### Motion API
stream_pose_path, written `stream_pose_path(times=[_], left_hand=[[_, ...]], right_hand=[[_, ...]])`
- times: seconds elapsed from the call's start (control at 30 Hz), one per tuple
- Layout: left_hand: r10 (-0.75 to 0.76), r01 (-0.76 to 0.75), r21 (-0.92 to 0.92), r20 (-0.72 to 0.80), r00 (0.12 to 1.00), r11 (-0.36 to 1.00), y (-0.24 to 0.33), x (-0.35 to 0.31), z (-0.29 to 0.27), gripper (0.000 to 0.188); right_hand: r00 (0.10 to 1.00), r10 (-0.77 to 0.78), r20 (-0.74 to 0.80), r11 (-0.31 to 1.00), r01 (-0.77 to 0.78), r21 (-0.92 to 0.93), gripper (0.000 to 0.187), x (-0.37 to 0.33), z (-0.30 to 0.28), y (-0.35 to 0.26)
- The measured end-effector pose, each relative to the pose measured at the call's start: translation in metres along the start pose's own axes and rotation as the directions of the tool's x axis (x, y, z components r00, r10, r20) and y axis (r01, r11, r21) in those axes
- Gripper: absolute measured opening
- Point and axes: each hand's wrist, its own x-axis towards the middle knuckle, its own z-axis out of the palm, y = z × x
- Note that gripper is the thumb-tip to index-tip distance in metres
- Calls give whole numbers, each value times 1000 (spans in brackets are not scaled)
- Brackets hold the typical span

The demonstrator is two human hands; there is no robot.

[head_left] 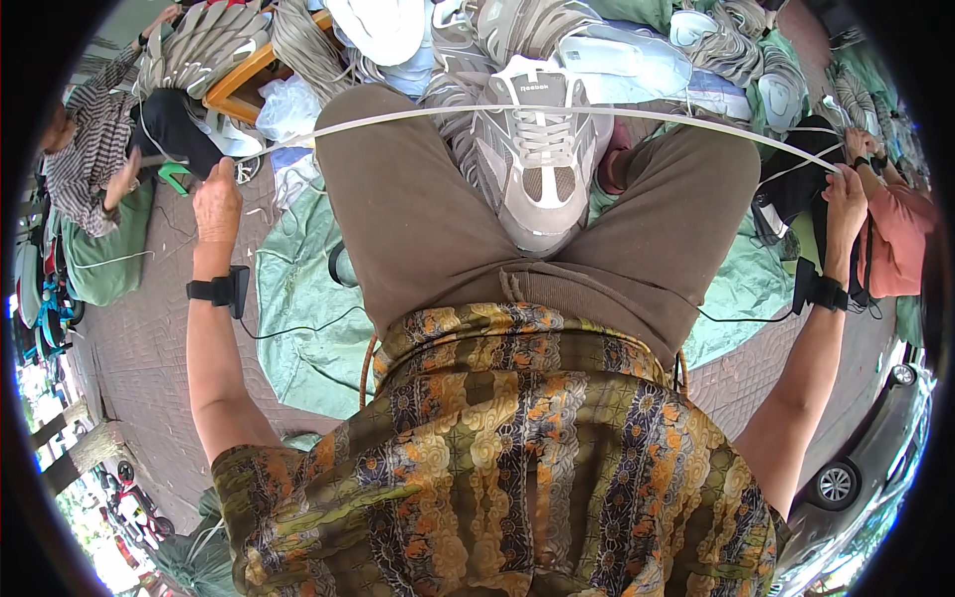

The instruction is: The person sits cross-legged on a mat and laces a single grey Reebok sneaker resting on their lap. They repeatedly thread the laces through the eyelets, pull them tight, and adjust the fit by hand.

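A pale flat shoelace (418, 112) stretches in a wide arc between my two hands, crossing the upper part of a grey and white sneaker (542, 211). The sneaker sits between my thighs, toe toward me, with its lace rows crossed over the tongue. Out to the left, my left hand (218, 204) is closed around one end of the lace. My right hand (846, 206), far to the right, grips the other end. Where the lace passes over the shoe, I cannot tell how it joins the top eyelets.
Beyond my knees lie piled sneakers (517, 30), bundled grey shoe parts (204, 55) and a clear plastic bag (288, 107). Green sheeting (308, 298) covers paving beneath me. People sit at left (95, 149) and right (895, 234). A parked car (865, 468) stands lower right.
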Motion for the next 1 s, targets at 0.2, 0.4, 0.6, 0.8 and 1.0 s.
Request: stream_pose_path(times=[0.2, 0.4, 0.6, 0.8, 1.0], left_hand=[[-72, 70, -122, -13, 997, 990, 2, 4, 8, 4], [-251, 223, -851, 111, 962, 475, 83, 39, -51, 6], [81, -32, -966, -11, 997, 257, 239, 103, -67, 9], [12, 269, -960, 271, 962, 73, 322, 104, -24, 11], [-22, 121, -937, 121, 992, 329, 325, 100, -20, 14]], right_hand=[[1000, -28, 12, 944, 22, 330, 20, -48, 7, -66], [859, -246, 449, 793, -88, 602, 10, -127, 103, -220], [766, -289, 574, 898, 9, 440, 10, -119, 236, -206], [792, -197, 578, 933, -29, 358, 12, -133, 243, -210], [844, -228, 486, 933, 46, 358, 11, -146, 249, -206]])
